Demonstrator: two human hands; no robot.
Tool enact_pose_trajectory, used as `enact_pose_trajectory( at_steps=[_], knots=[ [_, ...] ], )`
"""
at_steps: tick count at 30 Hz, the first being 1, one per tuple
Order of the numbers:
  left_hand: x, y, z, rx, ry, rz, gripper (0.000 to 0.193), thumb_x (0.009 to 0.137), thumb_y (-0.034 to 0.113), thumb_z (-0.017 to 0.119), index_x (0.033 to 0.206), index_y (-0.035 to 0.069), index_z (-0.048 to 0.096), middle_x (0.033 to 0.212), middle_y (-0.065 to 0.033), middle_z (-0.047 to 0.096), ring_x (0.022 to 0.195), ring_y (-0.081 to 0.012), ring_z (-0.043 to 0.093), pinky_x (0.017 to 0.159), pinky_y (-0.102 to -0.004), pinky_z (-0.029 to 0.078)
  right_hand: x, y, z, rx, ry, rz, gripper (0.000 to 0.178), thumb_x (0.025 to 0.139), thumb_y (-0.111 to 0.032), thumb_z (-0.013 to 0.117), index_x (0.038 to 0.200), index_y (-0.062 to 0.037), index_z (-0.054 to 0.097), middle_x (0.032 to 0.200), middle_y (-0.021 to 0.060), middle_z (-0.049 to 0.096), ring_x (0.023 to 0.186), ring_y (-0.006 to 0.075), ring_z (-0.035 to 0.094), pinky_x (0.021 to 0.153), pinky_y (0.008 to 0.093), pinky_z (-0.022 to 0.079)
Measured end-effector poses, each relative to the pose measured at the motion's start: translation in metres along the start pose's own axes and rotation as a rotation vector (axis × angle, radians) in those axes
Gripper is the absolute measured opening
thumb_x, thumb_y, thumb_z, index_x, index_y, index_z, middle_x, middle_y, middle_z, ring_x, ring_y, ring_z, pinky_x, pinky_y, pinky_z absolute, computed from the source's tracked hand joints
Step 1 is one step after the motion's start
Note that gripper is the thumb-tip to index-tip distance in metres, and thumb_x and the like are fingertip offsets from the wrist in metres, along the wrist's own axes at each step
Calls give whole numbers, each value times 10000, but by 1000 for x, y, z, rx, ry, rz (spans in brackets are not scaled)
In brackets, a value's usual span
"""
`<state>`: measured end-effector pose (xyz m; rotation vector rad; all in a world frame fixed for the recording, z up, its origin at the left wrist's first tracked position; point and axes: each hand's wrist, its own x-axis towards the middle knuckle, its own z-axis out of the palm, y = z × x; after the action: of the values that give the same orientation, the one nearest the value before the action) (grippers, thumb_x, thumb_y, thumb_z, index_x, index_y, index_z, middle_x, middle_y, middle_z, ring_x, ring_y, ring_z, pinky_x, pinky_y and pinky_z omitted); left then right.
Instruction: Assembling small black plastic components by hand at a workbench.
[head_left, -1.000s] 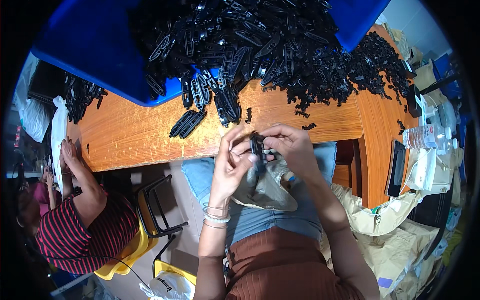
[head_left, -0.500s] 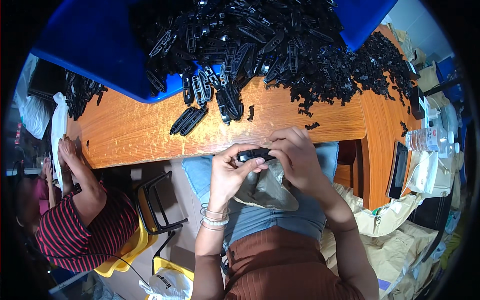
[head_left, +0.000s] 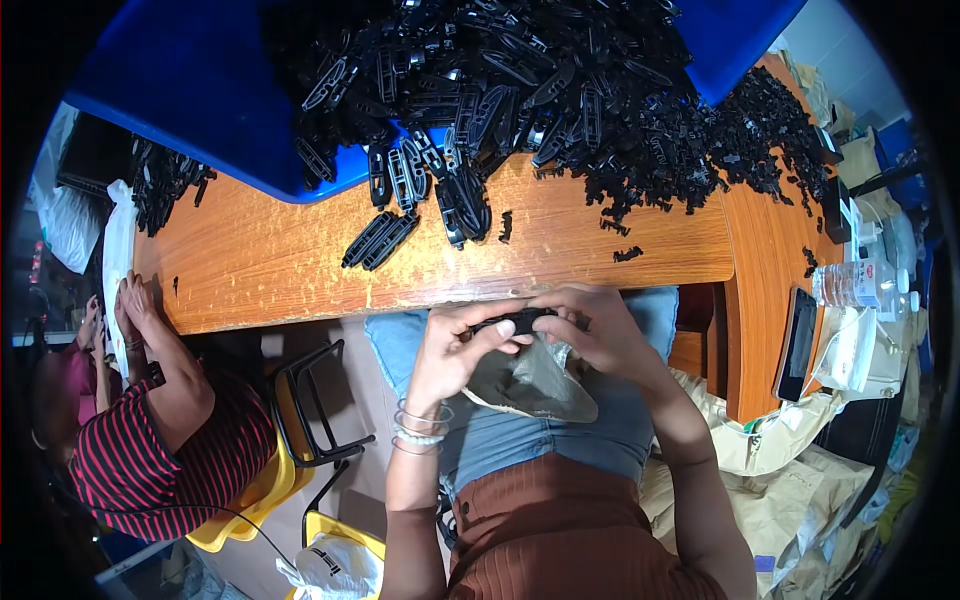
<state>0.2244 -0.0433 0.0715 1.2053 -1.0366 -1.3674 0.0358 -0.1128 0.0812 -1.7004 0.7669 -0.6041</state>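
Observation:
A black elongated plastic part (head_left: 524, 319) is held level between my two hands, just off the table's near edge. My left hand (head_left: 455, 345) pinches its left end, thumb along the near side. My right hand (head_left: 590, 325) grips the right end with thumb and fingers closed; whether a smaller piece is in those fingers is hidden. Under my hands a greyish cloth or bag (head_left: 535, 380) lies across my lap. Beyond them, on the wooden table (head_left: 290, 255), lie a few similar long parts (head_left: 380, 240) and two small black clips (head_left: 627, 254).
A blue bin (head_left: 200, 110) spills a heap of long black parts (head_left: 450, 90); small black clips (head_left: 660, 160) spread to its right. A phone (head_left: 796, 345) and plastic bottle (head_left: 855, 283) are at right. Another person in a striped top (head_left: 170, 455) sits left, near a yellow chair (head_left: 240, 510).
My right hand has come down and closed onto the part's right end, its thumb now on the near side. The part sits slightly lower, and my left hand has shifted slightly left.

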Motion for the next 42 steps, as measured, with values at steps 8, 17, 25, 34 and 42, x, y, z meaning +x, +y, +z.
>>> enact_pose_trajectory(
  at_steps=[8, 17, 25, 34, 42],
  knots=[
    [65, 16, -8, 1004, 624, 250, 395, 783, 359, 716, 781, -16, 592, 541, -118, 552, 492, -286, 561, 487, -366, 414, 55, 24, 3, -521, 197, -387, 189, 788, -12, 623, 974, 17, 632, 901, 122, 609, 706, 218, 615, 627, 326, 483],
    [71, -14, -21, 609, 737, 263, 314, 692, 149, 743, 844, 0, 513, 623, -93, 563, 490, -212, 513, 516, -319, 428, 61, 37, 5, -413, 422, -377, 104, 846, 12, 577, 950, 13, 584, 853, 81, 593, 703, 165, 567, 606, 283, 445],
    [30, -4, 2, 421, 446, 361, 245, 757, 6, 675, 931, -3, 502, 894, -60, 605, 670, -87, 524, 617, -217, 446, 28, -3, 2, 317, 487, -273, 137, 831, 47, 596, 965, 52, 627, 956, 108, 584, 776, 103, 548, 595, 176, 433],
    [11, 20, 19, 335, 250, 265, 221, 742, -35, 683, 955, -13, 633, 849, -71, 629, 703, -124, 599, 628, -224, 471, 17, -17, 6, 96, 344, -316, 92, 802, 4, 635, 890, 20, 656, 1002, 101, 579, 923, 173, 527, 722, 260, 445],
    [6, 20, 22, -141, 139, 104, 196, 825, -53, 631, 1020, -37, 619, 919, -62, 642, 706, -114, 650, 629, -196, 543, 12, -6, 7, -553, 480, -531, 98, 783, -29, 646, 877, -25, 617, 1036, 110, 586, 946, 233, 526, 778, 336, 444]
  ],
)
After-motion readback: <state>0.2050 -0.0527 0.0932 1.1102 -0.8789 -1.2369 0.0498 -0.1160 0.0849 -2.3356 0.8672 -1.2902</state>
